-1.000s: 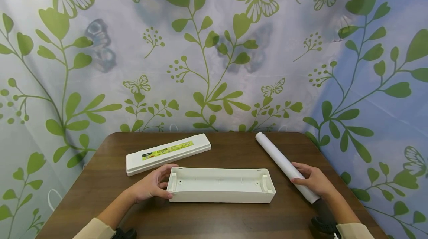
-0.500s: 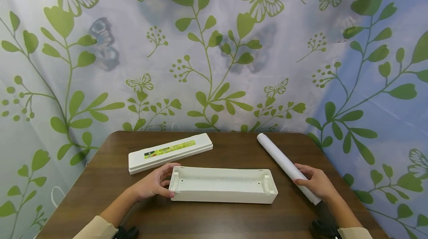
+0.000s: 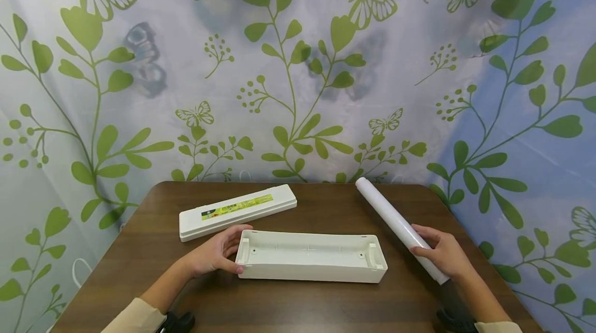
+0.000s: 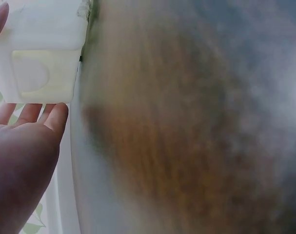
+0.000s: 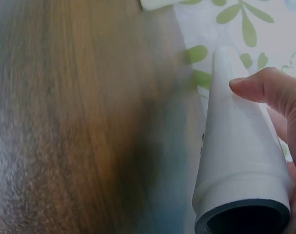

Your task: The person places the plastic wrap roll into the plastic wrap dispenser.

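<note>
A long white open box (image 3: pixel 311 257) lies on the brown table (image 3: pixel 288 307) in the head view. My left hand (image 3: pixel 215 255) holds its left end, thumb at the near wall and fingers over the rim; the left wrist view shows that box end (image 4: pixel 40 53) between thumb and fingers (image 4: pixel 26 114). My right hand (image 3: pixel 442 254) grips the near end of a white roll (image 3: pixel 396 224), whose far end is lifted off the table and points to the back. In the right wrist view the roll (image 5: pixel 235 161) fills the right side, with my thumb (image 5: pixel 265 87) across it.
The box's flat white lid (image 3: pixel 237 211) with a yellow-green label lies behind the box at the back left. A leaf-and-butterfly patterned curtain (image 3: pixel 298 64) hangs behind and around the table. The table's edges are close on both sides.
My right hand has closed round the roll and raised it slightly, its far end now off the table. The left hand and the box have stayed in place.
</note>
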A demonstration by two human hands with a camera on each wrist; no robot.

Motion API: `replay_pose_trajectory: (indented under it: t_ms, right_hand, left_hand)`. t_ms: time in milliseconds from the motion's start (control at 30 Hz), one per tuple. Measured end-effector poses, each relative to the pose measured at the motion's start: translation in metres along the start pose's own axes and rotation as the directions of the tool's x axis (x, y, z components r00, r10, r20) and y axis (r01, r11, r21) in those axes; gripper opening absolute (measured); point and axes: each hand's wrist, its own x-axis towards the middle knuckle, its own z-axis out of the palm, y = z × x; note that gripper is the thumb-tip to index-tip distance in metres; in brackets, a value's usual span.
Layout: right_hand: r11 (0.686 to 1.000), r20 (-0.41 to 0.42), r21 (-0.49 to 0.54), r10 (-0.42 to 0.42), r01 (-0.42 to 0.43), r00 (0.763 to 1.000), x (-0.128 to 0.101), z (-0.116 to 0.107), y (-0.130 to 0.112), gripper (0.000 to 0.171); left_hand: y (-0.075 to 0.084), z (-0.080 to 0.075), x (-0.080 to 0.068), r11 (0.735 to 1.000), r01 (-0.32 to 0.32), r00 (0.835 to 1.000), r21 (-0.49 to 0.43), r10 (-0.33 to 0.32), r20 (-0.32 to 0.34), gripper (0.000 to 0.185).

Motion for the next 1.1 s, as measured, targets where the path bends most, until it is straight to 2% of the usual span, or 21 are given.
replay_pose_trajectory:
  t_ms: [200, 633, 1100]
  right_hand:
    - [1.0, -0.006, 0.009, -0.026, 0.026, 1.0, 0.0, -0.003, -0.014, 0.067]
    - [0.996, 0.009, -0.018, -0.084, 0.084, 0.996, 0.002, -0.007, -0.039, 0.064]
    - [0.992, 0.067, 0.02, -0.129, 0.128, 0.989, 0.007, -0.008, -0.061, 0.061]
  left_hand:
    - [-0.001, -0.002, 0.001, 1.0, 0.0, 1.0, -0.015, 0.001, 0.021, 0.097]
    - [-0.002, -0.004, 0.002, 1.0, -0.016, 1.0, -0.006, 0.016, 0.022, 0.095]
    - [0.0, -0.004, 0.001, 0.999, 0.009, 1.0, -0.03, -0.008, 0.022, 0.098]
